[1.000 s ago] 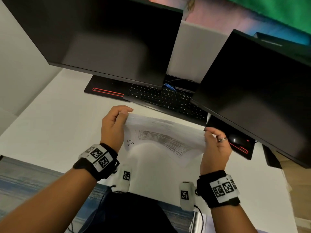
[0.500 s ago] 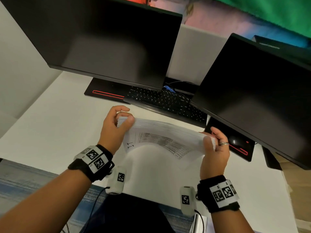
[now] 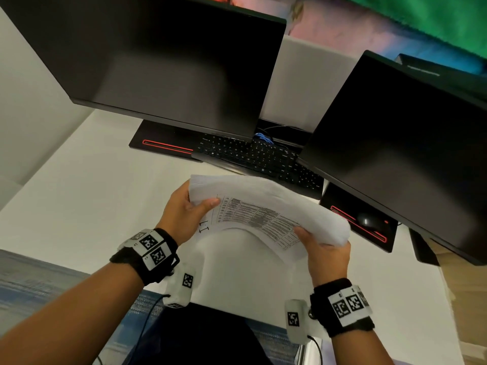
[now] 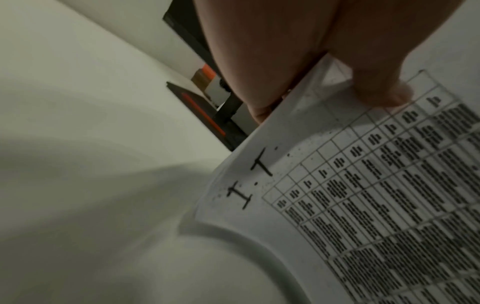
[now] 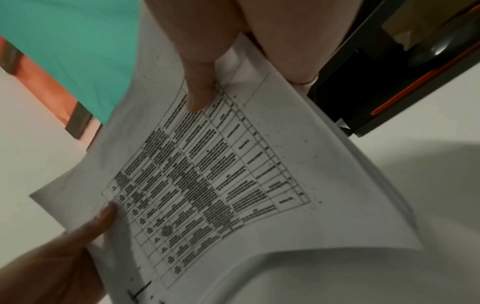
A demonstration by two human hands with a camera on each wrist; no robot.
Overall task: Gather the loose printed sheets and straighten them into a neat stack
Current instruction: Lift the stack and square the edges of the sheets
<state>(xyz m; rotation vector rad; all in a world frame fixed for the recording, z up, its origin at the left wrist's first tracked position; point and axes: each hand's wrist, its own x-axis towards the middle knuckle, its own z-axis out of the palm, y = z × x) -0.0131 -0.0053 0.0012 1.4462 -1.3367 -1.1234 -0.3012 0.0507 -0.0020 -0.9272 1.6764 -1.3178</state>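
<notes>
A bundle of printed sheets (image 3: 258, 206) with a dense table on the front page is held on edge above the white desk (image 3: 79, 201), bowed toward me. My left hand (image 3: 184, 209) grips its left end, thumb on the printed face, fingers behind. My right hand (image 3: 324, 246) grips the right end the same way. In the left wrist view the thumb (image 4: 371, 82) presses the sheets (image 4: 363, 195) near the table's corner. In the right wrist view my right thumb (image 5: 200, 88) lies on the sheets (image 5: 221, 174), and the left hand (image 5: 59, 257) holds the far end.
Two dark monitors (image 3: 163, 61) (image 3: 411, 154) stand behind the sheets, with a black keyboard (image 3: 258, 156) between their bases. A black mouse (image 3: 366, 221) sits on the right monitor's base (image 3: 379, 238). The desk's near edge runs just under my wrists.
The sheets have been lifted and turned more on edge, bowing more strongly. Both hands rose slightly and shifted their hold from fingertip pinches to thumbs on the printed face.
</notes>
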